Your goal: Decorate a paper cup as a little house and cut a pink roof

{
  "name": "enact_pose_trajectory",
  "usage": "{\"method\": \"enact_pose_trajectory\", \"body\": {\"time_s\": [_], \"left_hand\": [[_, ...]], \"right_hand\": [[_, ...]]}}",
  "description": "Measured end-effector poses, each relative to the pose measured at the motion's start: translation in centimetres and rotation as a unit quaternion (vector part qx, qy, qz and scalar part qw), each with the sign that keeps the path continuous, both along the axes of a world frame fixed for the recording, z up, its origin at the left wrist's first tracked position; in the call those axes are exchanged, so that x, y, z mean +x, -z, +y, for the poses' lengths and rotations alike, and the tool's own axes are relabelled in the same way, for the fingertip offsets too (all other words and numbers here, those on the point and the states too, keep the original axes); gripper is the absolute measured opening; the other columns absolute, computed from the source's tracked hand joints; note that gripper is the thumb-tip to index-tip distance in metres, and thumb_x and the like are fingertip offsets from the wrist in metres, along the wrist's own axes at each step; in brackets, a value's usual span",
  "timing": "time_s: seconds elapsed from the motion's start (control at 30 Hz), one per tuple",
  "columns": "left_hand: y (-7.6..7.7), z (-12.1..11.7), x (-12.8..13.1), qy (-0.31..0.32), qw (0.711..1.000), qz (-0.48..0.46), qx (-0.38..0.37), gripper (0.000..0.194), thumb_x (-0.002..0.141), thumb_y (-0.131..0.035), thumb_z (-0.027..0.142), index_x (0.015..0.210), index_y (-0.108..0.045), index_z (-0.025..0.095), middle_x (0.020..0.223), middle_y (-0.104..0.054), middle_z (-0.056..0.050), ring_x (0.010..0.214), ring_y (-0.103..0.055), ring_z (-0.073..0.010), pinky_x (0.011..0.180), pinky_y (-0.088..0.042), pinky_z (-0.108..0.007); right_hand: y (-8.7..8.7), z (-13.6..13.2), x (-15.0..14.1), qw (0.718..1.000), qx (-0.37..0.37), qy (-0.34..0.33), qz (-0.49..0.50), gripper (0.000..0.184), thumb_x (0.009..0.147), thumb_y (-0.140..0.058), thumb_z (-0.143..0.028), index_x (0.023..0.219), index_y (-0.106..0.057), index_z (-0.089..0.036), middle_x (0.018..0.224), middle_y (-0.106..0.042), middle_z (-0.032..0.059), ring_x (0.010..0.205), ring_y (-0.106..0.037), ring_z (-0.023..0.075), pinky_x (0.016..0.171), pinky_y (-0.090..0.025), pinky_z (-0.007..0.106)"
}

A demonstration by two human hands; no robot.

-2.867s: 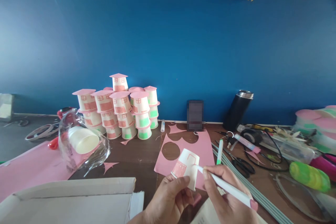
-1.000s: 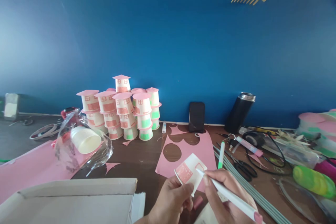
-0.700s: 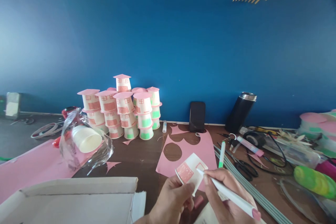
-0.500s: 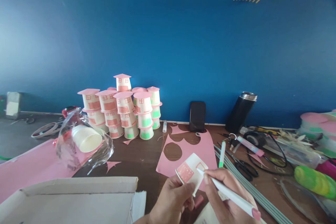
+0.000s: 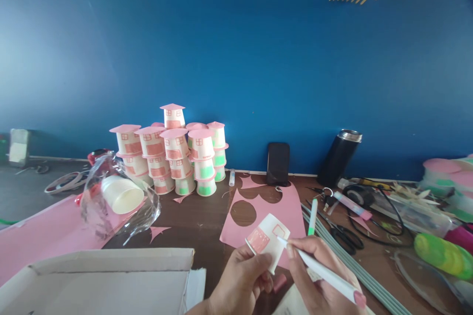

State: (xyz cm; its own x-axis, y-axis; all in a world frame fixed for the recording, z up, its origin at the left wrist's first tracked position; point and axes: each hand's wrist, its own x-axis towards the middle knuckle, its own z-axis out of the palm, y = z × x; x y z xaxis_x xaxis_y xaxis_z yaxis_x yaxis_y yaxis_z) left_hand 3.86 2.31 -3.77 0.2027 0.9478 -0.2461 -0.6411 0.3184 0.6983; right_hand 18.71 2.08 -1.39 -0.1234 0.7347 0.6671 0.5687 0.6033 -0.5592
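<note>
My left hand (image 5: 244, 278) grips a white paper cup (image 5: 272, 222) by its lower side, its closed end tipped up and away. The cup bears a filled pink-red patch and a small red outlined square. My right hand (image 5: 318, 270) is closed round a white marker (image 5: 327, 274) with a pinkish back end. The marker's tip is at the cup's side, just by the drawn square; whether it touches I cannot tell. Under the hands lies a pink paper sheet (image 5: 225, 236) with round holes cut out. Beside my left fingers is a small pink marker cap (image 5: 280, 283).
Stacked decorated cups (image 5: 173, 147) with pink paper tops stand at the back left. Plastic-wrapped cups (image 5: 121, 194) and a white box (image 5: 107, 275) are at left. A phone (image 5: 278, 163), black bottle (image 5: 339, 157), scissors (image 5: 345, 238), green marker (image 5: 313, 216) and grey rods (image 5: 354, 266) lie farther right.
The red lines on the cup have grown from a partial outline into a closed square. The cup was tilted further right earlier, and has just shifted slightly left, away from the marker tip.
</note>
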Motion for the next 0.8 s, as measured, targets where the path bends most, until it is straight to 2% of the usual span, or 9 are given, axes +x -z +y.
{"method": "enact_pose_trajectory", "body": {"time_s": [0.2, 0.67, 0.8], "left_hand": [[0.06, -0.08, -0.01, -0.003, 1.000, -0.027, -0.007, 0.033, 0.055, -0.086, 0.034, 0.049, -0.059, 0.015, 0.040, -0.047, 0.004, 0.041, -0.042, -0.0068, 0.052, -0.038, -0.024], [-0.41, -0.07, -0.21, -0.008, 0.996, -0.087, -0.018, 0.025, 0.059, -0.082, 0.022, 0.052, -0.060, 0.013, 0.044, -0.049, 0.004, 0.043, -0.043, -0.0057, 0.051, -0.041, -0.021], [-0.41, -0.02, -0.30, -0.008, 0.994, -0.102, -0.031, 0.020, 0.060, -0.082, 0.019, 0.058, -0.064, 0.011, 0.048, -0.051, 0.004, 0.044, -0.042, -0.0048, 0.050, -0.041, -0.019]], "right_hand": [[-0.11, -0.15, -0.10, 1.000, -0.017, 0.000, 0.020, 0.010, 0.091, -0.057, -0.030, 0.089, -0.061, -0.022, 0.067, -0.064, -0.0012, 0.049, -0.065, 0.0124, 0.046, -0.053, 0.018], [0.09, 0.12, -0.09, 1.000, -0.016, -0.007, 0.011, 0.006, 0.092, -0.056, -0.028, 0.090, -0.059, -0.023, 0.067, -0.063, -0.0025, 0.049, -0.066, 0.0117, 0.046, -0.054, 0.017], [-0.03, 0.05, -0.13, 0.999, -0.032, -0.015, 0.019, 0.005, 0.092, -0.056, -0.027, 0.090, -0.058, -0.023, 0.066, -0.064, -0.0030, 0.048, -0.067, 0.0115, 0.044, -0.053, 0.015]]}}
